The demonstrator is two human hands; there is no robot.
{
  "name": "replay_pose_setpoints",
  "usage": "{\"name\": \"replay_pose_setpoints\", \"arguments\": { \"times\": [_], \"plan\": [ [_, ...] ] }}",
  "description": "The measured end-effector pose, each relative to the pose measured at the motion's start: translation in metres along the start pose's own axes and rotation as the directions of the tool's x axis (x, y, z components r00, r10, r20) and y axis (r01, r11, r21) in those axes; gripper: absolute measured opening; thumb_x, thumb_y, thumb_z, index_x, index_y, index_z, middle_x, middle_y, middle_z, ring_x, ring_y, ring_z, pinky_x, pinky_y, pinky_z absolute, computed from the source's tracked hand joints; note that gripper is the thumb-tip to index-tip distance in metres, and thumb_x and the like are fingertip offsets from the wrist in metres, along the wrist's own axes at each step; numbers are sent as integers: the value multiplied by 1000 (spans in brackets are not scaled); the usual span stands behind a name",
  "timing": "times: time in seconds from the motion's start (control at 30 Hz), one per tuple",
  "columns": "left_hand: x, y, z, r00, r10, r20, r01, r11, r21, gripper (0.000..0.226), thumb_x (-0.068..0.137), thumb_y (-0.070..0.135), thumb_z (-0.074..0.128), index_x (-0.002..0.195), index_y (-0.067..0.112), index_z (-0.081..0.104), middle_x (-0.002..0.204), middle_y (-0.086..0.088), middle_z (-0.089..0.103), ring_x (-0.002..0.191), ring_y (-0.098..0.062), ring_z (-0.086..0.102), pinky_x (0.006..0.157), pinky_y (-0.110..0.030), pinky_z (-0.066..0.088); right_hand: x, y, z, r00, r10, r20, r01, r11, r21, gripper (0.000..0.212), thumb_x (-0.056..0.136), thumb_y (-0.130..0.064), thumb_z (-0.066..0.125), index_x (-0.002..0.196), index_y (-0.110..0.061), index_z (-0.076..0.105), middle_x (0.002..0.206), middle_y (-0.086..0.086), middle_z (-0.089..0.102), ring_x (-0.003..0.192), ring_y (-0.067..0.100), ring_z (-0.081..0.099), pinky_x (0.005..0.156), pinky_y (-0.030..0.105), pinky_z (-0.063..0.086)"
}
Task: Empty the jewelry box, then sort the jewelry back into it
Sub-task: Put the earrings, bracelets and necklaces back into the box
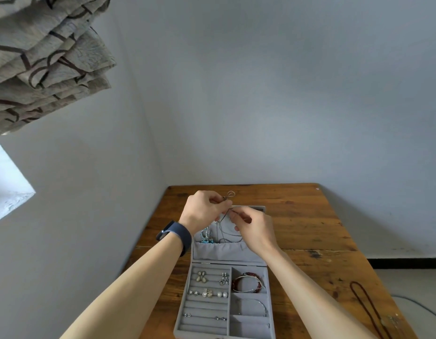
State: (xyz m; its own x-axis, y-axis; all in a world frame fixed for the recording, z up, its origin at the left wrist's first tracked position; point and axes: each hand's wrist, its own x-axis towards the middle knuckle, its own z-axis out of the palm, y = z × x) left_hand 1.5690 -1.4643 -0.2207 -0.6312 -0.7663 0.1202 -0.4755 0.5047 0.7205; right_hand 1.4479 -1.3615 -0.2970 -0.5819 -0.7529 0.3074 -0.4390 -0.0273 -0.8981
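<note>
An open grey jewelry box (pixel 268 289) lies on the wooden table, its lid (pixel 222 252) upright at the back. Earrings (pixel 201 276) and pearl studs (pixel 207 293) sit in the ring rolls on the left. A red bead bracelet (pixel 247 281) and a silver bangle (pixel 253 305) fill two right compartments. Both hands are raised at the lid. My left hand (pixel 204 208) and my right hand (pixel 255 228) each pinch a thin cord necklace (pixel 230 232) that hangs against the lid. A turquoise pendant (pixel 206 236) hangs on the lid's left side.
A dark red bead necklace (pixel 366 304) lies on the table (pixel 309 228) near its right edge. Grey walls meet in a corner behind the table. A patterned curtain (pixel 46 62) hangs at the upper left. A cable runs along the floor at the right.
</note>
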Motion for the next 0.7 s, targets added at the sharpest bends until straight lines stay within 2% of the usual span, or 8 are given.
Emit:
{"name": "replay_pose_setpoints", "arguments": {
  "times": [0.13, 0.23, 0.33, 0.4, 0.47, 0.53, 0.6, 0.7],
  "plan": [
    [-7, -13, 11, 998, -52, -18, 54, 983, 175, 15, 85, 47, 69, 86, 33, 68, 84, 11, 69, 78, -12, 66, 70, -30, 58, -2, 14, -1, 997, -61, 39, 68, 974, -218, 15, 91, -27, 69, 103, -23, 78, 88, -14, 67, 82, 3, 64, 69, 10, 42],
    [-16, -22, 23, 997, -45, -63, 65, 928, 367, 15, 85, 47, 60, 92, 34, 65, 88, 11, 65, 80, -17, 61, 66, -27, 48, -6, 21, -4, 992, -62, 106, 96, 932, -349, 16, 93, -29, 65, 105, -25, 76, 95, -7, 64, 87, 9, 61, 73, 19, 42],
    [-25, -31, 39, 996, 61, -60, -21, 852, 523, 10, 86, 38, 53, 91, 31, 58, 86, 7, 60, 70, -20, 54, 55, -26, 34, -9, 22, -9, 987, -70, 145, 131, 875, -467, 17, 96, -31, 60, 106, -26, 73, 103, -4, 64, 93, 16, 61, 79, 30, 49],
    [-31, -36, 49, 988, 149, -49, -87, 781, 618, 8, 88, 33, 50, 92, 28, 54, 91, 4, 64, 71, -23, 57, 55, -27, 35, -8, 21, -11, 987, -87, 137, 149, 814, -562, 17, 97, -33, 57, 106, -25, 69, 105, -4, 62, 94, 20, 61, 78, 35, 52],
    [-33, -41, 57, 967, 250, -47, -139, 675, 724, 16, 93, 32, 47, 102, 24, 57, 103, 2, 67, 85, -25, 64, 60, -31, 44, -5, 20, -12, 985, -124, 122, 173, 769, -615, 17, 98, -34, 56, 106, -24, 67, 105, -5, 60, 93, 20, 61, 73, 33, 51],
    [-34, -45, 62, 945, 318, -73, -142, 602, 786, 20, 95, 32, 47, 105, 22, 62, 115, 1, 63, 100, -24, 59, 69, -34, 46, -2, 18, -12, 978, -175, 112, 206, 755, -622, 15, 98, -32, 57, 105, -23, 67, 105, -5, 60, 92, 20, 61, 67, 28, 46],
    [-34, -48, 64, 927, 361, -103, -131, 568, 813, 19, 92, 32, 52, 97, 23, 67, 121, -2, 59, 103, -25, 53, 73, -36, 40, 1, 17, -12, 968, -231, 94, 239, 752, -614, 13, 96, -28, 61, 102, -21, 70, 102, -2, 62, 93, 21, 58, 68, 27, 44],
    [-35, -48, 66, 906, 393, -157, -104, 565, 818, 16, 87, 34, 58, 89, 24, 70, 119, -2, 59, 100, -23, 51, 72, -36, 34, 7, 16, -9, 941, -334, 49, 284, 707, -648, 11, 88, -27, 71, 95, -20, 76, 100, 0, 62, 93, 24, 53, 75, 35, 47]
  ]
}}
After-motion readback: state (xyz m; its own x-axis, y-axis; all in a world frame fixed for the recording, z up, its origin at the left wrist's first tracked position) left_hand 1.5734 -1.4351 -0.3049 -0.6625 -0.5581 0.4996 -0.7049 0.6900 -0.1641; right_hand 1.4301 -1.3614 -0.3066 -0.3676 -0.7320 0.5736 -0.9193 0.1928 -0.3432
